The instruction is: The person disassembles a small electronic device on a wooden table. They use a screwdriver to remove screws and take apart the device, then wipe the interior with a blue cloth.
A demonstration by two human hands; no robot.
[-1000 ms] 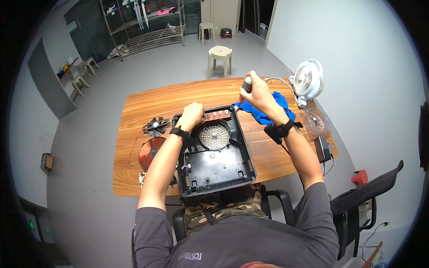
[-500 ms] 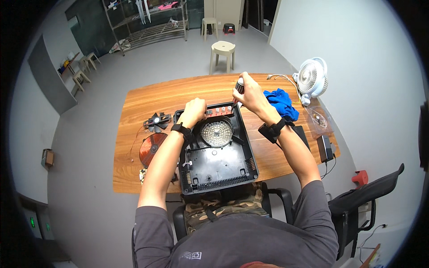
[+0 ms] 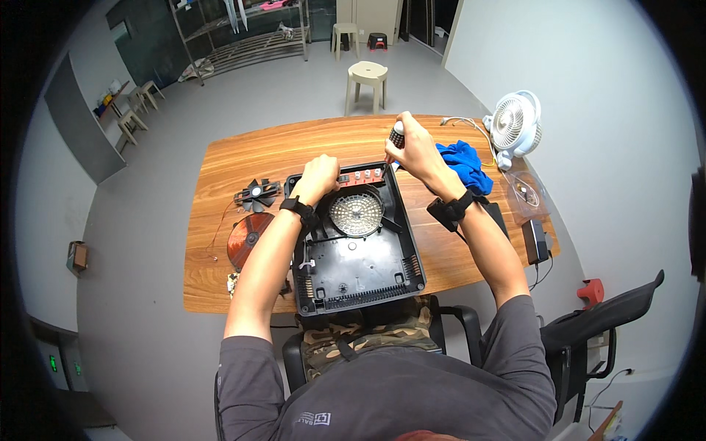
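Observation:
In front of me lies a shallow black plastic housing (image 3: pixel 371 272), like an induction cooker's bottom shell, with a round pale mesh-like part (image 3: pixel 357 213) inside it. A narrow reddish circuit board (image 3: pixel 362 177) with white buttons runs along its far edge. My left hand (image 3: pixel 319 178) is closed, its fingers curled down over the board's left end; the fingertips are partly hidden. My right hand (image 3: pixel 417 151) grips a screwdriver (image 3: pixel 398 137) with a white-topped black handle, held nearly upright. Its shaft points down at the board's right end; the tip is too small to see clearly.
Left of the housing lie a black fan (image 3: pixel 257 192) and a copper coil disc (image 3: pixel 247 239). A blue cloth (image 3: pixel 465 167), a white desk fan (image 3: pixel 512 125) and a black power adapter (image 3: pixel 535 242) are on the right. A beige stool (image 3: pixel 366 76) stands beyond the table (image 3: pixel 243 151).
The view has shifted slightly. Both hands keep their places at the board, and the screwdriver stays at its right end with little visible movement.

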